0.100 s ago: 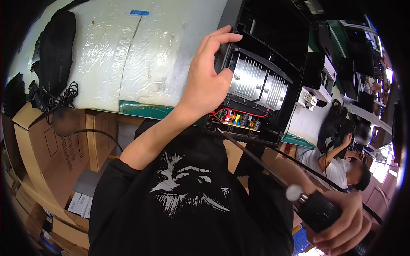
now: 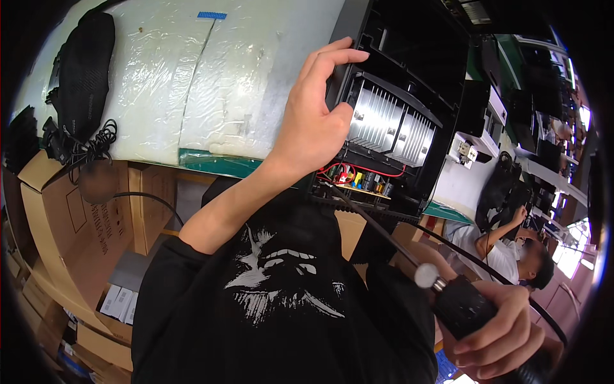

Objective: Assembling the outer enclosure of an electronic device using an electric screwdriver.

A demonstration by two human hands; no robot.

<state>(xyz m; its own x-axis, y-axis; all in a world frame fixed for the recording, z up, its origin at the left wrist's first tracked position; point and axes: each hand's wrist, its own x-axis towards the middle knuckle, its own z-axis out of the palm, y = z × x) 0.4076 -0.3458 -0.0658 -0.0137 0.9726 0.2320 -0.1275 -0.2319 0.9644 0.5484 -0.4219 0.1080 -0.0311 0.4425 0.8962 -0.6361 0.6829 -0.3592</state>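
My left hand (image 2: 313, 112) hooks its fingers over the left wall of an open black equipment case (image 2: 441, 128), thumb bent against the same wall. Inside the case sit finned silver heat sinks (image 2: 387, 121). A circuit board with colourful components (image 2: 364, 181) and red wires lies at the near end. In my right hand (image 2: 505, 333), at the lower right, is a black electric screwdriver (image 2: 464, 306) with a long thin shaft. Its shaft slants up and left to the case's near edge, by the circuit board; whether the tip touches a screw I cannot tell.
Plastic-wrapped white padding (image 2: 236, 83) covers the bench to the left. A black bag (image 2: 86, 77) with coiled cable lies there. Cardboard boxes (image 2: 83, 211) stand below the bench edge. At the right, a person in a white shirt (image 2: 486, 246) works nearby.
My right hand has moved left with the electric screwdriver, and its tip has shifted up and left toward the case's near corner. My left hand stays on the case wall.
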